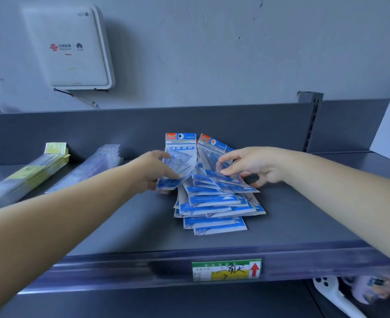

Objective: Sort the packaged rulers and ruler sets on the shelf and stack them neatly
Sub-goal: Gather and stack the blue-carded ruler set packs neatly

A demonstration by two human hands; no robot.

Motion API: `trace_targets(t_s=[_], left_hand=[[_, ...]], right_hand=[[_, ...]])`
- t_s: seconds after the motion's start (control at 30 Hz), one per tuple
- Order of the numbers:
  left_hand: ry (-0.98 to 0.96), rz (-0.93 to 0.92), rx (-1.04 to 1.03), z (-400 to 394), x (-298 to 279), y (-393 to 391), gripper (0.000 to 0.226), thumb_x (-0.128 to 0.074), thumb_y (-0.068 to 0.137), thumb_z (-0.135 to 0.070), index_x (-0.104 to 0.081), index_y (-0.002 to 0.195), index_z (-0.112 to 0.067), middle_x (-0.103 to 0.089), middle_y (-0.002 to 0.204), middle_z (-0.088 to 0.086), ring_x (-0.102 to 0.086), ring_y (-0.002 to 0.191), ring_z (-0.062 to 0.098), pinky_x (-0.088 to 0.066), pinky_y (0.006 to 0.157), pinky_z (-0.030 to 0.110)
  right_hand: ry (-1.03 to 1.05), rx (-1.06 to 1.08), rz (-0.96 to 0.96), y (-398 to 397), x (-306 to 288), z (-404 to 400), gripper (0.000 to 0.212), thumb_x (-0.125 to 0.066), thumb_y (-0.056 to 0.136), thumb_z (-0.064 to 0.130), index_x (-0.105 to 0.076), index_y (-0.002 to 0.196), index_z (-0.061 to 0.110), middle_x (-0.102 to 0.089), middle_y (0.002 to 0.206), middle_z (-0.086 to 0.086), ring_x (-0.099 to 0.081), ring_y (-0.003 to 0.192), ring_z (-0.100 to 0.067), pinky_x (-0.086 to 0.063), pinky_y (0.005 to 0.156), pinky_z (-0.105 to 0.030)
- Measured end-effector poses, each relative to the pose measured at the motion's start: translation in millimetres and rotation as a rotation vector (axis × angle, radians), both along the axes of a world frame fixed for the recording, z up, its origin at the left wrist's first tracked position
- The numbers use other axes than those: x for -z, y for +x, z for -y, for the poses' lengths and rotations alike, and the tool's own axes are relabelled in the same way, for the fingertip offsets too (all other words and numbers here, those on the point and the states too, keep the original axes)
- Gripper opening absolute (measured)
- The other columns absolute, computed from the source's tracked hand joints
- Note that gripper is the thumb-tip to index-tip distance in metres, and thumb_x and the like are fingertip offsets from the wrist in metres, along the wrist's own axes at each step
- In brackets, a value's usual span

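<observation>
Two bare hands lift blue geometric ruler sets off a loose pile on a grey metal shelf (130,228).

The left hand (152,172) has its grip pinched on one upright ruler set (178,160), thumb on the clear front near its lower end, fingers behind. The right hand (252,165) pinches a second ruler set (212,154), tilted beside the first, with thumb and fingertips on its clear plastic. Below them the pile of ruler sets (214,205) fans out untidily toward the shelf's front edge. On the left of the shelf lie two stacks of long packaged rulers, one with yellow labels (32,171) and one in clear sleeves (93,167), side by side and angled. A price tag (226,269) with a red arrow sits on the shelf's front rail. A white router box (71,48) hangs on the wall above.
</observation>
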State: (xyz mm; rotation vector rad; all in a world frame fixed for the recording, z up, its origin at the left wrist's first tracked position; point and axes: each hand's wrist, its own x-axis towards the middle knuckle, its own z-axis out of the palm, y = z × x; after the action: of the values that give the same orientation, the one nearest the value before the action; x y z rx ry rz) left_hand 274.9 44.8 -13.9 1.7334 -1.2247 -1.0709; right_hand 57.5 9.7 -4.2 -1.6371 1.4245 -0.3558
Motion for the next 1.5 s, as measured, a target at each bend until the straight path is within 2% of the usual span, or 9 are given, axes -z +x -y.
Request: trace_targets(t_s=[0.27, 0.53, 0.67, 0.8, 0.93, 1.13, 1.27, 1.4, 1.5], left_hand=[[-0.211, -0.521, 0.032, -15.8, -49.3, -1.1, 0.032, -0.048, 0.092, 0.005, -0.053, 0.117, -0.014, -0.056, 0.076, 0.004, -0.057, 0.040, 0.003, -0.048, 0.039, 0.015], [-0.093, 0.261, 0.249, -27.9, -30.3, -36.7, 0.014, -0.067, 0.085, -0.025, -0.062, 0.097, -0.019, -0.062, 0.075, -0.003, -0.059, 0.054, 0.010, -0.040, 0.042, 0.018], [-0.118, 0.379, 0.247, -24.2, -35.0, -33.9, 0.023, -0.061, 0.087, -0.037, -0.062, 0.104, -0.022, -0.055, 0.086, -0.001, -0.048, 0.066, 0.017, -0.035, 0.051, 0.022], [0.101, 0.178, 0.132, -24.7, -36.6, -16.8, 0.031, -0.056, 0.090, -0.040, -0.053, 0.117, -0.027, -0.049, 0.122, 0.001, -0.051, 0.103, 0.027, -0.048, 0.071, 0.042], [0.345, -0.312, 0.095, -24.2, -34.7, 4.9, 0.062, -0.053, 0.091, -0.041, -0.027, 0.146, -0.029, -0.028, 0.149, 0.017, -0.048, 0.113, 0.048, -0.044, 0.074, 0.064], [0.437, -0.369, 0.120, -12.4, -25.7, -16.2, 0.036, -0.054, 0.088, -0.036, -0.052, 0.100, -0.002, -0.064, 0.096, 0.019, -0.062, 0.080, 0.034, -0.048, 0.072, 0.050], [0.406, -0.340, 0.152, -5.1, -20.8, -29.5, 0.021, -0.056, 0.088, -0.032, -0.056, 0.094, -0.011, -0.068, 0.090, 0.010, -0.064, 0.080, 0.028, -0.048, 0.088, 0.039], [0.416, -0.302, 0.154, -3.4, -18.0, -32.0, 0.033, -0.059, 0.088, -0.031, -0.058, 0.114, -0.010, -0.072, 0.092, 0.015, -0.070, 0.066, 0.028, -0.058, 0.059, 0.040], [0.376, -0.309, 0.148, -2.4, -20.5, -33.1, 0.040, -0.058, 0.088, -0.037, -0.059, 0.117, -0.010, -0.070, 0.107, 0.016, -0.068, 0.080, 0.029, -0.057, 0.065, 0.038]], right_hand=[[-0.025, -0.008, 0.005, -0.1, -4.3, -2.6, 0.048, -0.072, 0.079, 0.022, -0.055, 0.124, 0.031, -0.049, 0.132, 0.002, -0.044, 0.124, -0.021, -0.039, 0.086, -0.037], [0.029, 0.140, 0.164, -14.0, -7.7, -4.4, 0.023, -0.055, 0.093, 0.014, -0.063, 0.114, 0.019, -0.063, 0.116, 0.004, -0.056, 0.101, -0.020, -0.047, 0.076, -0.036], [0.017, 0.121, 0.088, -11.9, -7.7, -5.5, 0.024, -0.054, 0.093, 0.031, -0.059, 0.114, 0.021, -0.061, 0.113, 0.005, -0.051, 0.111, -0.022, -0.043, 0.087, -0.044], [-0.011, 0.091, -0.002, 3.6, -3.7, -6.0, 0.017, -0.058, 0.091, 0.025, -0.058, 0.106, 0.017, -0.056, 0.121, -0.002, -0.051, 0.093, -0.015, -0.045, 0.070, -0.032], [0.059, 0.212, 0.087, 0.5, -8.6, -1.2, 0.056, -0.073, 0.079, 0.015, -0.048, 0.129, 0.015, -0.035, 0.142, -0.007, -0.038, 0.125, -0.030, -0.046, 0.070, -0.041], [0.258, 0.171, 0.146, 0.1, -10.6, 0.2, 0.016, -0.071, 0.079, 0.008, -0.057, 0.089, 0.009, -0.057, 0.097, -0.010, -0.055, 0.072, -0.019, -0.047, 0.065, -0.033], [0.258, 0.176, 0.239, 2.7, -11.3, 0.1, 0.013, -0.068, 0.081, 0.005, -0.058, 0.089, 0.007, -0.059, 0.092, -0.012, -0.059, 0.079, -0.021, -0.048, 0.086, -0.038], [0.267, 0.165, 0.148, 1.9, -10.8, -1.6, 0.020, -0.073, 0.077, 0.012, -0.056, 0.089, 0.009, -0.061, 0.088, -0.008, -0.059, 0.076, -0.019, -0.050, 0.074, -0.034], [0.227, 0.136, 0.061, 2.1, -11.6, -3.1, 0.027, -0.078, 0.071, 0.023, -0.057, 0.088, 0.018, -0.066, 0.089, -0.001, -0.060, 0.086, -0.018, -0.046, 0.083, -0.035]])
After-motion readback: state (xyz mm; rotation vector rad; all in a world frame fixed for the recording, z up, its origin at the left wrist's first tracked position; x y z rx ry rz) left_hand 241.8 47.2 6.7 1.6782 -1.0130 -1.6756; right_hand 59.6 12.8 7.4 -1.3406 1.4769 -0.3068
